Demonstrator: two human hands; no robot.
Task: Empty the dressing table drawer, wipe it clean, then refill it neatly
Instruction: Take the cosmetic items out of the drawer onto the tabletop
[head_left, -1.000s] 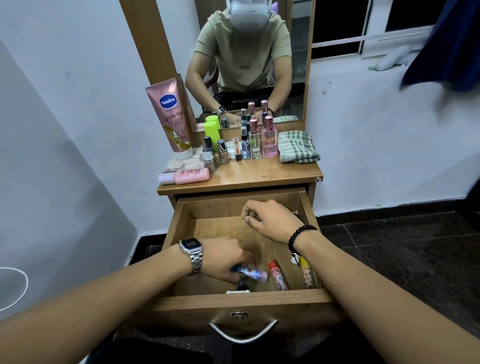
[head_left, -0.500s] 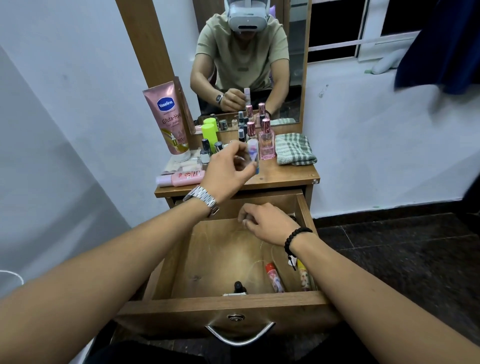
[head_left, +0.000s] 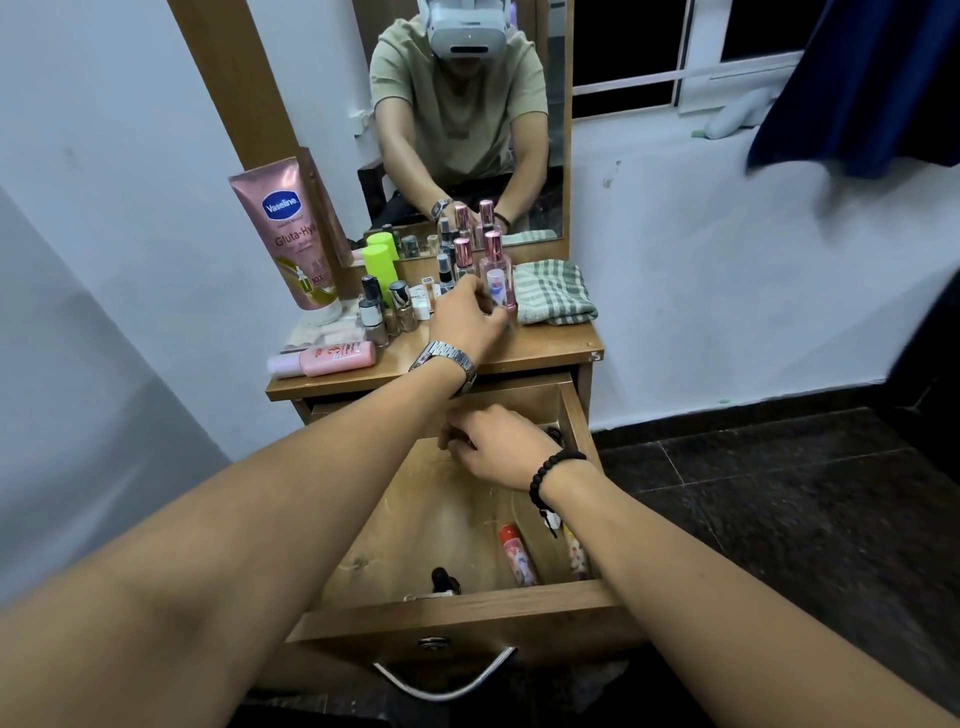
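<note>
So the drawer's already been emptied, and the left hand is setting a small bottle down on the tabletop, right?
Not quite: the drawer is not empty. The head view shows a red-capped tube, another tube and a black dropper bottle inside. The left hand is at the small bottle on the tabletop.

I see a pink Vaseline tube (head_left: 291, 234) with a blue logo, a lime-green bottle (head_left: 381, 267), pink-capped perfume bottles (head_left: 492, 265), a green-and-white checked cloth (head_left: 553, 292), a brown wooden drawer (head_left: 457, 605), a red-capped tube (head_left: 517, 555), and a black bead bracelet (head_left: 550, 475).
</note>
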